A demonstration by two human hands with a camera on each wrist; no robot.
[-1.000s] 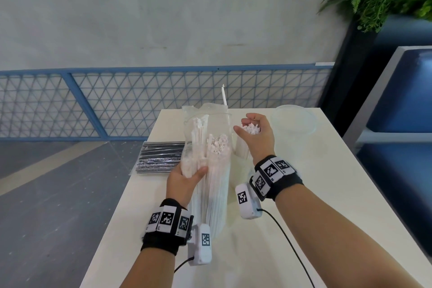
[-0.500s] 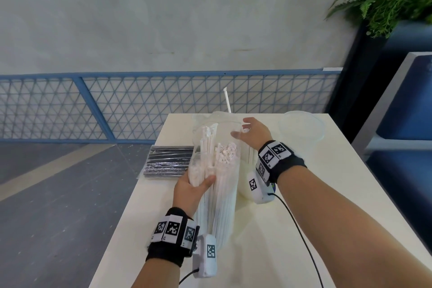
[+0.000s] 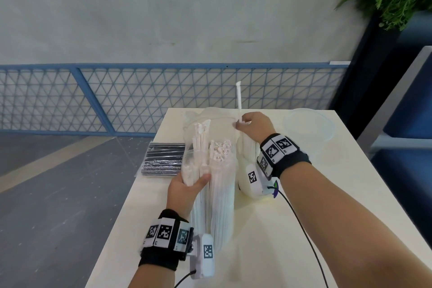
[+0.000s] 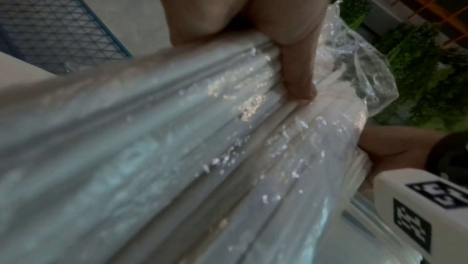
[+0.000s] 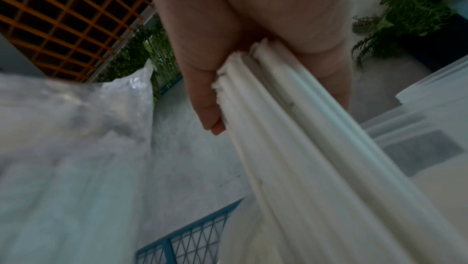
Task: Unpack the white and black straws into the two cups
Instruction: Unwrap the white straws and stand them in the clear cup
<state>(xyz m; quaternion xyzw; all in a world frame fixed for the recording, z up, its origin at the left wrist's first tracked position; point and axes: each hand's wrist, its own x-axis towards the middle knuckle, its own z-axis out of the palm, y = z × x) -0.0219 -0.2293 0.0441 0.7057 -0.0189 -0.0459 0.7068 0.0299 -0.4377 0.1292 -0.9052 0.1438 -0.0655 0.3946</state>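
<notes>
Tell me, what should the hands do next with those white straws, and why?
Probably lower the bunch of white straws that the right hand holds into the cup under it and let go. The left hand holds the open bag upright, and more straws wait inside.

I see white straws [image 3: 217,166] in a clear bag [image 3: 222,206], black straws [image 3: 163,159], a cream table [image 3: 327,194], blue lattice fencing [image 3: 117,96].
</notes>
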